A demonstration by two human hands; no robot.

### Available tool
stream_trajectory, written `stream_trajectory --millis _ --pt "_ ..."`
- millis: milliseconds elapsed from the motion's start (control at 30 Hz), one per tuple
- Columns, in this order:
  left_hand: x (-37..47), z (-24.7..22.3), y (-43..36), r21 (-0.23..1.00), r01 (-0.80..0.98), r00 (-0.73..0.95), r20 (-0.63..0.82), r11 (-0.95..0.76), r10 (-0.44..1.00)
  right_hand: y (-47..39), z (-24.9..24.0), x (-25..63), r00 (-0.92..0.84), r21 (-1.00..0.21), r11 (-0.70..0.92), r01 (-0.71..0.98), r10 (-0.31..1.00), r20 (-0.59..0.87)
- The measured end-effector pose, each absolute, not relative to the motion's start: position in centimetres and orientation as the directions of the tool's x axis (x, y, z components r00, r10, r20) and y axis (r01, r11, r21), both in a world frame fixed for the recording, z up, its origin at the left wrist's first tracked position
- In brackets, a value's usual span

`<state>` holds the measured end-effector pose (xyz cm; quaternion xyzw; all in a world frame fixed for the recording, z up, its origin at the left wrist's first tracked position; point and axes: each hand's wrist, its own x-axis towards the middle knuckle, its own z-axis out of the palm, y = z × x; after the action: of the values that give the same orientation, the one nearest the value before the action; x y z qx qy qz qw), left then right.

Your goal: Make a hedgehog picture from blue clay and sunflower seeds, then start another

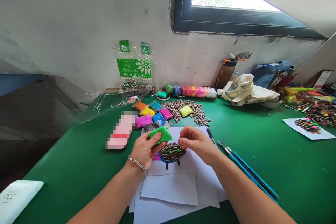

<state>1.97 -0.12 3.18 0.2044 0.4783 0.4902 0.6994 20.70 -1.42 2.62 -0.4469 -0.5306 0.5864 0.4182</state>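
My left hand (147, 150) grips a packet of bright green modelling clay (161, 135), thumb pressed on top. Just to its right, my right hand (195, 143) has its thumb and forefinger pinched together; whatever is between them is too small to make out. Beneath both hands lies white paper (170, 189) in several sheets. On the top sheet is a hedgehog picture (172, 153) with a body of sunflower seeds, a pink face, a blue edge and small green dots. The hands partly cover it.
Coloured clay packets (144, 120) and a pile of sunflower seeds (178, 108) lie beyond the paper. A blue utility knife (249, 168) and a pen (210, 135) are at right. A seed bag (135, 68), a bottle (226, 71) and a cloth bag (243, 89) stand along the wall.
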Motion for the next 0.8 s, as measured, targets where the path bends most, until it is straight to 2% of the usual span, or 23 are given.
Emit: stream_trajectory --millis 167,500,667,800 --pt "1.88 3.43 -0.06 0.751 -0.485 0.059 -0.484 0.449 0.873 -1.03 2.5 21.2 -0.191 -0.975 -0.165 -0.152 0.972 -0.135" --pt "1.69 3.03 0.16 0.747 -0.485 0.076 -0.481 0.454 0.873 -0.77 2.22 21.2 -0.051 -0.968 -0.19 -0.165 0.982 -0.184" --pt "1.66 3.03 0.16 0.749 -0.484 0.079 -0.478 0.452 0.875 -0.81 2.16 21.06 -0.047 -0.982 -0.15 -0.113 0.988 -0.145" --pt "1.62 3.03 0.17 0.748 -0.482 0.073 -0.484 0.456 0.872 -0.98 2.26 21.13 -0.068 -0.989 -0.143 0.046 0.987 -0.146"
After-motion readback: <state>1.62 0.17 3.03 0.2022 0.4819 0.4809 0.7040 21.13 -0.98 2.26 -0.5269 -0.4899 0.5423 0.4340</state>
